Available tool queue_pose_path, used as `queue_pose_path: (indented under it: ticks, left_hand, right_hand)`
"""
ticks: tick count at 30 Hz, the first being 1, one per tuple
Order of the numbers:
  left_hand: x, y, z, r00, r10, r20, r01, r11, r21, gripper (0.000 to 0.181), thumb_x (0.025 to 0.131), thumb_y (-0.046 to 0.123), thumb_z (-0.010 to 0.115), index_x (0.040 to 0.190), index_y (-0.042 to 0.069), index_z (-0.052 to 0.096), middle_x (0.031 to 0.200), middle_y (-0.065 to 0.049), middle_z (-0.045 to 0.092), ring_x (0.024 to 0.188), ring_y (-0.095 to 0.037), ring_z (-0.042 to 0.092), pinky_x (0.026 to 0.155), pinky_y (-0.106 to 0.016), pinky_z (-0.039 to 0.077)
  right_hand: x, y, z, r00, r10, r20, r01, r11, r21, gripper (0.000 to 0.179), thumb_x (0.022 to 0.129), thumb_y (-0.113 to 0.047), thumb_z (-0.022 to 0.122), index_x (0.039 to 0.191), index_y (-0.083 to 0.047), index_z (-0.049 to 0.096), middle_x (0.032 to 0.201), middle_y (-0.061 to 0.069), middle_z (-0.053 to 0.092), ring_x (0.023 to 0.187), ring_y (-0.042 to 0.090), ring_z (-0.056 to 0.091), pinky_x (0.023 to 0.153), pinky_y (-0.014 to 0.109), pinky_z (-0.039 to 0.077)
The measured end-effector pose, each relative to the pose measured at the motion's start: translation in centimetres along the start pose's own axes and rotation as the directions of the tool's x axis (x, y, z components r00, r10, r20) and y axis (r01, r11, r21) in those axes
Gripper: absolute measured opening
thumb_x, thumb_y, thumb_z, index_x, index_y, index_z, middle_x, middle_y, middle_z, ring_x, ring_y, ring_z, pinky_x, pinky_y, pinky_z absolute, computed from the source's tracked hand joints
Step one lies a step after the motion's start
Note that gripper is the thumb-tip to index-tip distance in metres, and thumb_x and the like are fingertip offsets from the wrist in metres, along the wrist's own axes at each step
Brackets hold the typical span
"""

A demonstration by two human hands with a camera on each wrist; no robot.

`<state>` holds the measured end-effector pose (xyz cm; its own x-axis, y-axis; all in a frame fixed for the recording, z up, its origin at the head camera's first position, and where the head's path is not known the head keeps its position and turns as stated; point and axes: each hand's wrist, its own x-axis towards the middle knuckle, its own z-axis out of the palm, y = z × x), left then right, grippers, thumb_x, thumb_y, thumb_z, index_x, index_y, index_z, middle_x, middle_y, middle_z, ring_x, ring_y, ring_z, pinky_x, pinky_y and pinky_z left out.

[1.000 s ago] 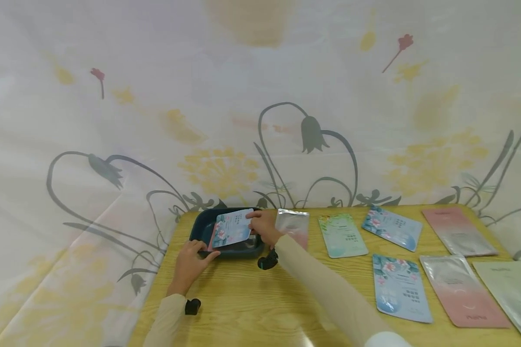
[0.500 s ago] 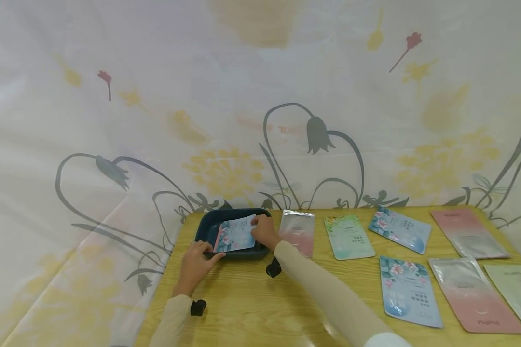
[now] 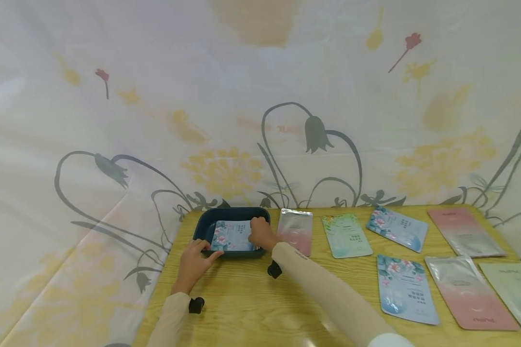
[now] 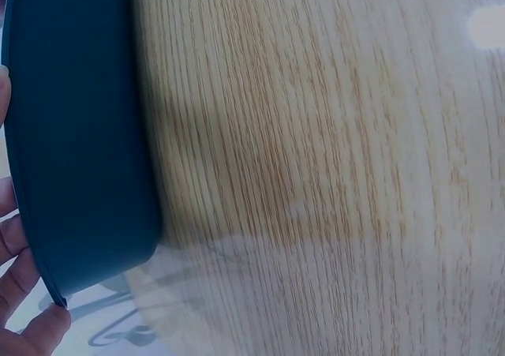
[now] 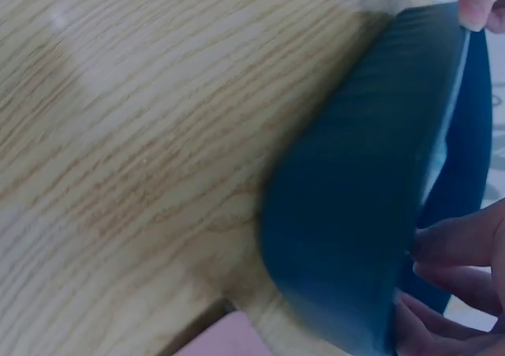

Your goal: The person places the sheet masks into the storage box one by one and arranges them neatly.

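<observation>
Toward the far-left corner of the table (image 3: 252, 299), a dark blue tray (image 4: 79, 135) holds a light blue packet (image 3: 230, 235), which lies printed side up between its walls. The left hand (image 3: 193, 265) has a narrow grip on the tray's near-left rim, thumb outside and fingers over the edge, likely to stop it sliding. The right hand (image 3: 262, 234) reaches over the right rim, fingers bent down at the packet's right end, apparently to guide it flat; its fingertips are hidden, so I cannot tell whether that grip pinches the packet or merely presses it. Just right of the tray, not touching it, lies a pink and silver packet (image 3: 295, 233), then a green packet (image 3: 346, 235), spaced apart perhaps so neither covers the other.
</observation>
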<state>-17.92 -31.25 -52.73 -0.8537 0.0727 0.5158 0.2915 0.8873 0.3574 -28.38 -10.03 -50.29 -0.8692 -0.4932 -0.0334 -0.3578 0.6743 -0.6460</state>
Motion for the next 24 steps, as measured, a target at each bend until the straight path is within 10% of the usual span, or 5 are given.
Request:
queue_pose_path:
  ticks: [4,7,14,24]
  left_hand:
    - [0.0,0.0,0.0,1.0,-0.01,0.007,0.009,1.0,0.011,0.036,0.069,0.031,0.085,0.073,0.006,0.059,0.074,-0.007,0.055,0.068,-0.018,0.043,0.063,-0.038,0.043]
    - [0.0,0.0,-0.1,1.0,-0.009,0.011,0.009,1.0,0.011,0.036,0.069,0.032,0.085,0.073,0.006,0.059,0.075,-0.007,0.055,0.068,-0.019,0.044,0.063,-0.039,0.044]
    - [0.1,0.2,-0.2,1.0,0.012,-0.009,-0.012,1.0,-0.019,0.035,0.067,0.025,0.086,0.073,0.005,0.058,0.074,-0.009,0.053,0.068,-0.026,0.049,0.074,-0.045,0.047]
    - [0.0,0.0,0.0,0.999,0.033,-0.028,-0.034,0.999,-0.005,0.036,0.065,0.024,0.087,0.071,0.004,0.058,0.073,-0.01,0.054,0.066,-0.026,0.05,0.088,-0.053,0.043]
  right_hand:
    - [-0.4,-0.4,-1.2,0.998,-0.066,0.025,0.064,0.996,0.06,0.025,0.07,0.015,0.051,0.062,-0.006,0.041,0.064,0.004,0.039,0.054,0.011,0.011,0.053,0.029,0.022]
    - [-0.9,-0.3,-2.3,0.989,-0.148,0.013,0.146,0.984,0.098,0.026,0.068,0.015,0.054,0.09,0.008,0.066,0.089,0.021,0.064,0.054,0.011,0.022,0.055,0.028,0.031]
    - [-1.8,0.3,-4.7,0.972,-0.233,-0.019,0.233,0.961,0.146,0.021,0.074,0.006,0.066,0.094,0.001,0.068,0.095,0.018,0.063,0.082,0.024,0.056,0.072,0.033,0.048]
    - [-4.8,1.3,-8.4,0.979,-0.2,0.029,0.19,0.959,0.209,0.016,0.079,0.002,0.069,0.095,-0.003,0.068,0.096,0.01,0.065,0.09,0.024,0.06,0.077,0.034,0.05]
